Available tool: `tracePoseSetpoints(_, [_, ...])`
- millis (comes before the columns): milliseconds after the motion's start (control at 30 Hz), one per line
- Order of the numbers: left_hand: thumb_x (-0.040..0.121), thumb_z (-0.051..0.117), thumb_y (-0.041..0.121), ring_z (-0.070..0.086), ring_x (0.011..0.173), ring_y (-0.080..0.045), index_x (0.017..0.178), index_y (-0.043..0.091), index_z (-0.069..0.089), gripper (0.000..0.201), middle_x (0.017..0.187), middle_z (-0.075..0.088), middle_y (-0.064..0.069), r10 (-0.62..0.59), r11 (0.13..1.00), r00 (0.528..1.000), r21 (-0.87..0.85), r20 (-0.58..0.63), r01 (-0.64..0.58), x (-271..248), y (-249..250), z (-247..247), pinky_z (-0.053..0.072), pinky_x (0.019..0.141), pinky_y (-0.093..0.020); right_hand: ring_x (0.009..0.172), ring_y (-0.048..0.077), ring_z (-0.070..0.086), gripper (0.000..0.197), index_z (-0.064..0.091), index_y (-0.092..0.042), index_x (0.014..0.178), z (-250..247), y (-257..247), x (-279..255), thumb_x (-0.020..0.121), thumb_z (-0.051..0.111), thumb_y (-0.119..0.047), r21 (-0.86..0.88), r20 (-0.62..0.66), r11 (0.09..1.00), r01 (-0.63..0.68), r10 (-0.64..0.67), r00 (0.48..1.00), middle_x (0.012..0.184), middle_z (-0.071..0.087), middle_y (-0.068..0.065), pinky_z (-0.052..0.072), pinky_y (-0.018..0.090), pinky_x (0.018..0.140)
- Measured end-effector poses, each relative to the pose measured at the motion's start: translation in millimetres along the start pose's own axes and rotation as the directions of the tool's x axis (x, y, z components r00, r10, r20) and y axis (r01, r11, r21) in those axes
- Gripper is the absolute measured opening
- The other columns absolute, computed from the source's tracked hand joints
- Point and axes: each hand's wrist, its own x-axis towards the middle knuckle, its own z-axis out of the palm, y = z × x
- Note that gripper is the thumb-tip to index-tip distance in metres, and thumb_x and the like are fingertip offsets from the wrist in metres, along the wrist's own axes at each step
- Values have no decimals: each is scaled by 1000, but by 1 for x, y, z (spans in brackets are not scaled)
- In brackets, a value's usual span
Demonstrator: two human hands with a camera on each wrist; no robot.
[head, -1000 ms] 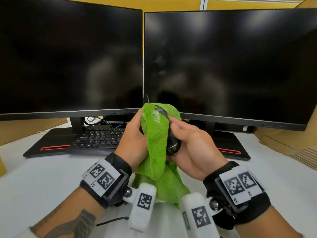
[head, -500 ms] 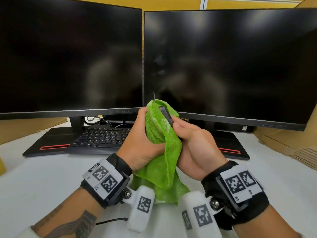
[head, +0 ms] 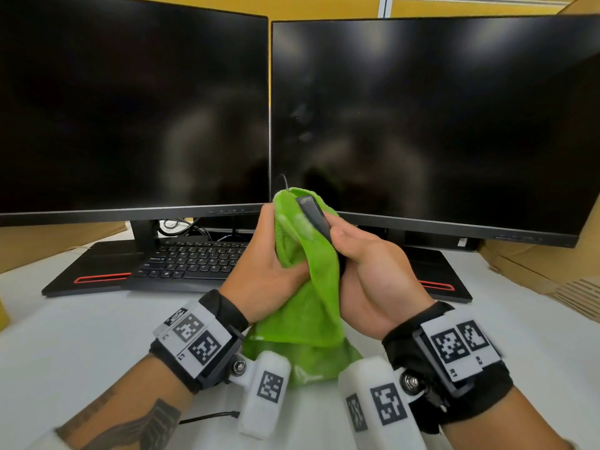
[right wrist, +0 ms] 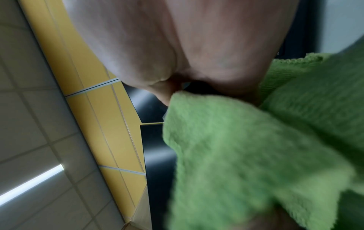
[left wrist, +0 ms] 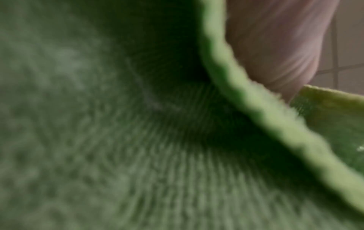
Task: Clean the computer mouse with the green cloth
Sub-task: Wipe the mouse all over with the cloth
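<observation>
Since a second ago your left hand [head: 269, 264] has bunched the green cloth [head: 311, 306] round the computer mouse [head: 313, 216], lifted above the bench [head: 65, 345] (only its far end shows); your right hand [head: 373, 274] grips it for steady rubbing.

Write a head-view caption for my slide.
Left hand rubs a green cloth over a black mouse held by right hand.

black mouse [head: 314, 219] upright, seemingly wrapped in green cloth [head: 308, 287]
</observation>
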Motion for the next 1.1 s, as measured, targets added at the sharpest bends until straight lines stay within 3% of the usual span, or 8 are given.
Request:
tracePoseSetpoints(133, [77,86,2,68,92,-3,133,10,41,72,109,68,-3,0,999,999,37,-39,2,-2,1,4,54,80,-20,124,32,68,41,61,-7,140,3,1,-1,110,33,-8,-23,7,999,21,-21,1000,131,72,18,50,46,110])
tracePoseSetpoints(233, [73,88,0,68,92,-6,133,12,42,77,109,69,-6,-13,999,1000,44,-26,14,-2,1,2,55,80,-22,123,32,69,41,62,-7,140,2,1,-1,111,33,-8,-21,12,1000,19,-19,1000,130,73,19,53,44,107])
tracePoseSetpoints(433, [76,83,-11,69,112,-13,148,15,32,92,125,67,-8,-7,996,995,84,95,0,-2,5,-4,56,97,-31,130,38,63,43,58,-2,143,-5,-4,1,111,29,-11,-21,13,999,28,-28,1000,137,67,23,44,55,115])
tracePoseSetpoints(567, [80,76,-5,66,122,-20,153,17,30,89,134,64,-11,-29,996,989,83,145,17,0,7,-12,52,107,-40,130,39,63,44,56,-6,145,-9,-9,2,111,28,-14,-51,32,999,-5,6,999,138,67,21,46,58,111])
tracePoseSetpoints(767, [87,67,-16,66,119,-8,145,27,39,78,132,68,1,-35,996,983,90,181,19,-1,9,-22,54,100,-26,129,41,63,45,58,-17,144,-11,-15,2,111,28,-21,-122,39,990,-75,80,996,137,69,16,52,56,100])
tracePoseSetpoints(833, [85,72,-13,67,121,-13,146,27,39,80,132,68,-1,-28,994,984,113,174,8,-1,7,-21,54,103,-31,128,41,64,44,58,-15,144,-11,-14,2,112,29,-21,-128,34,989,-74,79,996,135,70,16,54,55,97])
tracePoseSetpoints(933, [79,80,-12,67,122,-24,146,16,41,82,131,68,-9,-14,993,991,115,132,-1,-1,5,-18,52,108,-44,131,39,62,44,58,-14,144,-11,-11,3,112,29,-21,-134,30,989,-59,64,997,135,70,16,48,61,106])
tracePoseSetpoints(1100, [78,84,-4,70,114,-16,135,13,52,68,122,72,-5,57,991,998,123,14,-59,1,7,-12,55,100,-33,135,38,59,45,55,-6,146,-8,-6,3,112,27,-17,-71,66,997,-25,30,997,141,65,21,41,59,116])
